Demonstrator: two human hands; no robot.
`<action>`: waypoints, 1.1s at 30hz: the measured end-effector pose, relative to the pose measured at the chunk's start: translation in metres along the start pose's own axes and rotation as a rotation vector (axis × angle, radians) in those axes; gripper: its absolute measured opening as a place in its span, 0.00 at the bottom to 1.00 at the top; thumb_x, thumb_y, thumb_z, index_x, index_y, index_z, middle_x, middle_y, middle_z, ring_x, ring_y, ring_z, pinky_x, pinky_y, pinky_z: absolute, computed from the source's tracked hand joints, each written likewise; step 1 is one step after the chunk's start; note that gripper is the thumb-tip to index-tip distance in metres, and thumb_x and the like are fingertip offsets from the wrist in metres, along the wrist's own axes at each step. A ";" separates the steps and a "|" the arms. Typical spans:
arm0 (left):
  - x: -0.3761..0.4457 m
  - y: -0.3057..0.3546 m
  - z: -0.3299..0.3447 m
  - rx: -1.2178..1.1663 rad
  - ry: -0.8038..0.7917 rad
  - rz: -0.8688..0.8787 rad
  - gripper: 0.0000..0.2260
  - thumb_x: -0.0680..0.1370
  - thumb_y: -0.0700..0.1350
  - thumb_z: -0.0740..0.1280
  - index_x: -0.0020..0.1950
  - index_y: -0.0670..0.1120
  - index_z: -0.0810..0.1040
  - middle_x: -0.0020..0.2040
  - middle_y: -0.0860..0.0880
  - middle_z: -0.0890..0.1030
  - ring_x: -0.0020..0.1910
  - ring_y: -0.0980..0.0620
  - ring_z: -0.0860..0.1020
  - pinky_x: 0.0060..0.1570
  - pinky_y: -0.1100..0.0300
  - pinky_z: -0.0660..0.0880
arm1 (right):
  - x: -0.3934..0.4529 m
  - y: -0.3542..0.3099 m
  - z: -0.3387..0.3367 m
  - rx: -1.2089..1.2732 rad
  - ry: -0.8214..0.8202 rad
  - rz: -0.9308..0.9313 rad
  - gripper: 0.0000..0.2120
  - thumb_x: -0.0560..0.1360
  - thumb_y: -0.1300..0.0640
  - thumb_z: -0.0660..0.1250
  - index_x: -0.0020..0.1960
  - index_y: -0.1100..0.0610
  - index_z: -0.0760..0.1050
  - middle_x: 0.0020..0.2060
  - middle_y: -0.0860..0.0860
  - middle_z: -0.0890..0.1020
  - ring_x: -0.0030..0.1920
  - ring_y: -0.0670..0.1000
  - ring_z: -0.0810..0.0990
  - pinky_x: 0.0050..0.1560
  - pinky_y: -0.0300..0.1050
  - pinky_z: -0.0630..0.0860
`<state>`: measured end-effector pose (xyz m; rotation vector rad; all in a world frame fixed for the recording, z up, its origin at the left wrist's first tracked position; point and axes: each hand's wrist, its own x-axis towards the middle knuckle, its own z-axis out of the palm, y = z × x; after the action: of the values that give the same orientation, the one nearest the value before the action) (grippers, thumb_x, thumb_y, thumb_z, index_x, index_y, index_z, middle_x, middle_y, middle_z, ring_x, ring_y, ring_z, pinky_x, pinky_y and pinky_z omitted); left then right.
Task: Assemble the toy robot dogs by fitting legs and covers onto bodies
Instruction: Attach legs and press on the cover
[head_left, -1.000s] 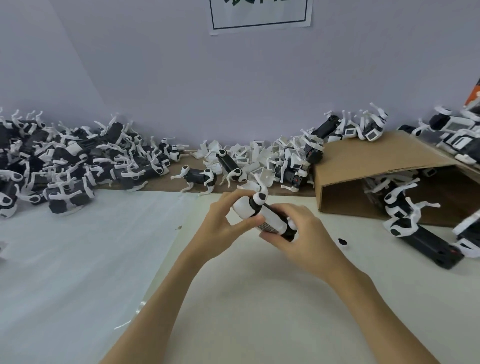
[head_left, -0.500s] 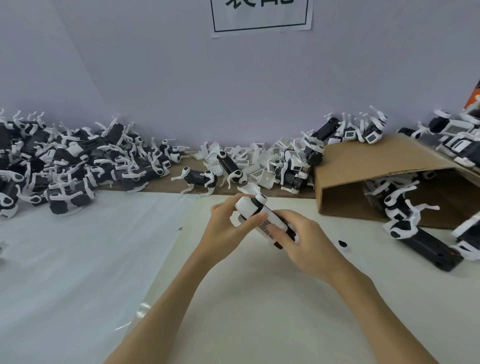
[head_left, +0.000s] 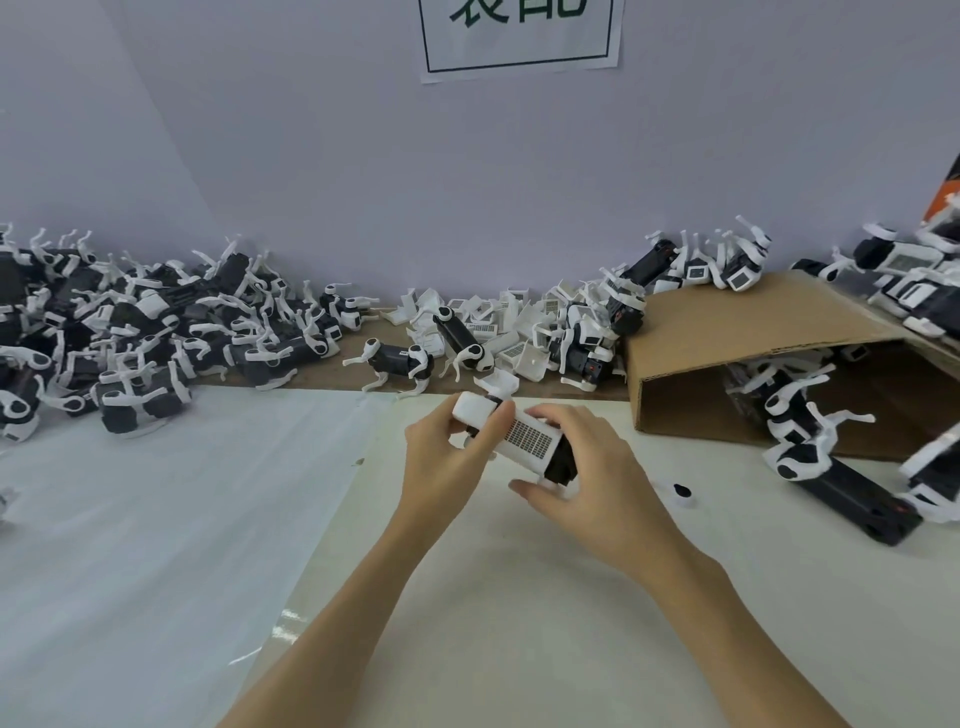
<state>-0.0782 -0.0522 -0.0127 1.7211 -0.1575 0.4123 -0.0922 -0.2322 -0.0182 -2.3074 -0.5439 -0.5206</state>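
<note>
Head view. The toy dog body (head_left: 524, 441) is being held above the counter (head_left: 519, 597), just in front of the cardboard box (head_left: 737, 353) and to its left. A white cover with a grid-patterned label is lying along the top of the body; the black end of the body is pointing toward the box.

The left hand (head_left: 441, 462) is gripping the far, white end of the body, with its fingers curled around that end and the thumb lying along the near edge of the cover. The right hand (head_left: 592, 478) is gripping the black end, with its fingers curled over the top and the thumb pressing in from below.

A small black-and-white loose part (head_left: 681, 494) is lying on the counter between the right hand and the box, apart from both.

The box is lying on its side with its opening facing the person. Several assembled dogs (head_left: 810, 441) are lying in and in front of the opening. More dogs (head_left: 717, 265) are resting on top of the box.

To the left of the box, along the wall, a heap of white covers (head_left: 498, 332) is lying mixed with a few partly built dogs. Far left of the box, a large pile of dogs (head_left: 130, 332) is lying at the back of the counter.

A paper sign (head_left: 519, 36) is hanging on the wall above the box, to its left
</note>
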 end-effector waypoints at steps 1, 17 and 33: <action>0.000 -0.002 0.000 0.130 0.018 0.068 0.13 0.78 0.63 0.72 0.47 0.54 0.85 0.42 0.54 0.86 0.50 0.50 0.82 0.55 0.49 0.78 | 0.000 -0.001 0.001 0.003 0.032 -0.011 0.27 0.73 0.49 0.78 0.68 0.45 0.71 0.59 0.39 0.76 0.59 0.45 0.74 0.57 0.45 0.76; 0.006 0.005 -0.009 -0.034 -0.142 -0.168 0.20 0.66 0.68 0.79 0.47 0.55 0.88 0.45 0.50 0.89 0.47 0.49 0.88 0.51 0.53 0.84 | -0.004 0.000 0.004 -0.086 -0.105 0.097 0.24 0.80 0.42 0.68 0.74 0.45 0.70 0.61 0.40 0.79 0.56 0.45 0.79 0.57 0.46 0.79; 0.011 -0.021 -0.001 0.212 0.015 -0.104 0.12 0.86 0.55 0.63 0.49 0.53 0.82 0.54 0.53 0.82 0.50 0.59 0.80 0.51 0.56 0.78 | 0.102 0.035 -0.118 1.623 0.139 0.555 0.41 0.82 0.30 0.52 0.81 0.60 0.54 0.61 0.73 0.79 0.59 0.73 0.82 0.56 0.71 0.80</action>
<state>-0.0613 -0.0462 -0.0282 1.9249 -0.0131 0.3752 -0.0143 -0.3154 0.0936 -0.7585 -0.0851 0.1026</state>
